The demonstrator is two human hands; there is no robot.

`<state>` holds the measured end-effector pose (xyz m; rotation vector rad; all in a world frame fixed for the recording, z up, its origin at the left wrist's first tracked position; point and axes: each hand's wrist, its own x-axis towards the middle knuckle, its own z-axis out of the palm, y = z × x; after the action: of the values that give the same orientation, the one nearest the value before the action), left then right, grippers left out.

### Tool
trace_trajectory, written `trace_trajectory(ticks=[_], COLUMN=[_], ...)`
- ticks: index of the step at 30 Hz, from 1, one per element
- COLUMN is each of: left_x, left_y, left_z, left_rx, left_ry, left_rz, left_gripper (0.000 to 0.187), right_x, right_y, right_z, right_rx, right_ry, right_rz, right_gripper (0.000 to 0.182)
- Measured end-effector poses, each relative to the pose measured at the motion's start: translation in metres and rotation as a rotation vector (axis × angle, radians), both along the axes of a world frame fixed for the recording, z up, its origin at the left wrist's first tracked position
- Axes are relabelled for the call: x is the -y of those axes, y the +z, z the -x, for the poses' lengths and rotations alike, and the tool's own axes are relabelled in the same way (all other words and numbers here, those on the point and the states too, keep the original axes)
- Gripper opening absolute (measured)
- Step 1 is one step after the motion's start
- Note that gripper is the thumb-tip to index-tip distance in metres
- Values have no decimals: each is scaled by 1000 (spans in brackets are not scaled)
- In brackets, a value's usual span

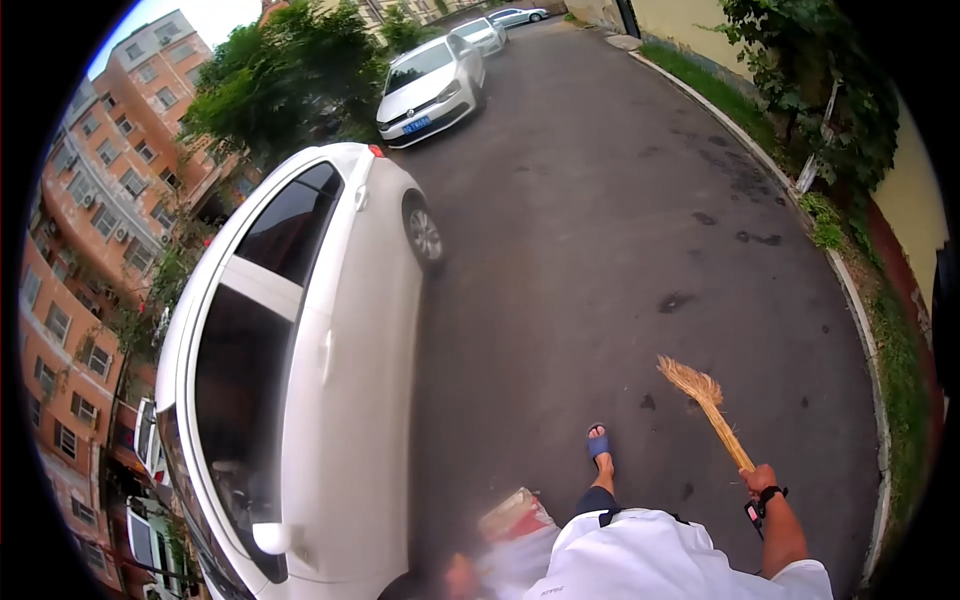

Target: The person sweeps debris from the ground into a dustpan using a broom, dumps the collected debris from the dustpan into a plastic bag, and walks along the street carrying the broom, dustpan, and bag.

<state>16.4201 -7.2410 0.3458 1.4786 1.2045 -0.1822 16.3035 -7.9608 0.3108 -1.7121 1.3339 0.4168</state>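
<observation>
My right hand (760, 480), with a dark band at the wrist, is wrapped round the handle of a straw broom (715, 410). The broom tilts up and to the left, its frayed bristles over the asphalt. At the bottom of the view, a smeared skin-coloured patch looks like my left hand (461, 577); motion blur hides its fingers. Close beside it is a blurred red, tan and whitish thing (517, 515), partly behind my white shirt; I cannot tell whether the left hand holds it.
A white car (350, 330) stands close on my left. Farther ahead, more cars (430, 90) are parked along the left side. A pale kerb (850, 290) with grass and a leafy vine (815, 80) borders the right. My foot in a blue sandal (598, 446) is on the asphalt.
</observation>
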Motion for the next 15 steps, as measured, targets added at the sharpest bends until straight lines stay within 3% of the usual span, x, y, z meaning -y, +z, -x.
trace_trajectory(ticks=[1, 4, 5, 7, 11, 12, 13, 15], left_x=[23, 47, 64, 100, 153, 115, 103, 120], left_y=[13, -20, -18, -7, 21, -50, -77, -112], left_z=[-36, -126, -139, -201, -309, -320, -341, -398], left_rx=[11, 43, 19, 4, -56, 61, 209, 188], left_ry=[-140, -34, -5, 29, -75, -437, -735, -363], left_rz=[-74, 57, 43, 0, 10, -168, -401, -90], left_gripper=[9, 10, 10, 11, 14, 14, 13, 13], right_x=[8, 13, 13, 7, 16, 23, 32, 54], right_y=[-3, -2, -15, -28, -9, -3, 1, 4], right_z=[-18, -56, -64, -77, -127, -144, -166, -216], right_rx=[-29, -115, -236, -157, -267, -270, -264, -255], right_ry=[-6, -10, -44, -62, -56, -64, -71, -63], right_rz=[18, 76, 71, 29, -34, -52, -61, -69], right_gripper=[45, 47, 48, 41, 38, 37, 36, 35])
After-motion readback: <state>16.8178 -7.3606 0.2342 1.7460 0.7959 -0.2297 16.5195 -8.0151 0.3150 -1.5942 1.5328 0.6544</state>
